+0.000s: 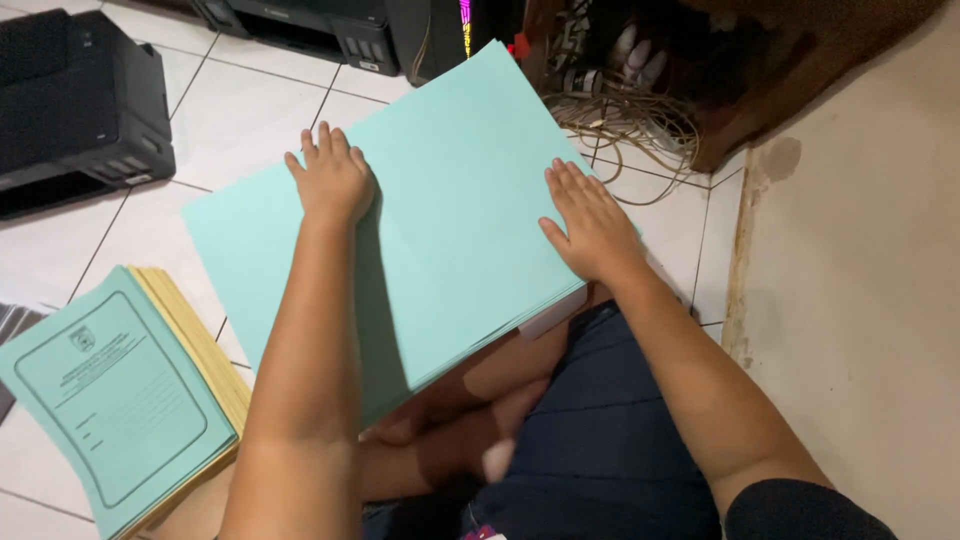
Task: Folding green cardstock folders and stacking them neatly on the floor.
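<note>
A large light-green paper folder [450, 200] lies opened flat across my lap and the tiled floor. My left hand [330, 178] presses palm-down on its left part, fingers spread toward the far edge. My right hand [590, 225] lies flat near the folder's right edge. A white sheet edge [552, 315] pokes out under the folder's lower right side. Neither hand grips anything.
A stack of folders [130, 400], green printed cover on top with yellow ones below, sits at the lower left. A black printer [75, 105] stands at the upper left, another [300, 25] at the top. Tangled cables [630, 120] lie beside a wooden piece [790, 70]. A wall [860, 260] is on the right.
</note>
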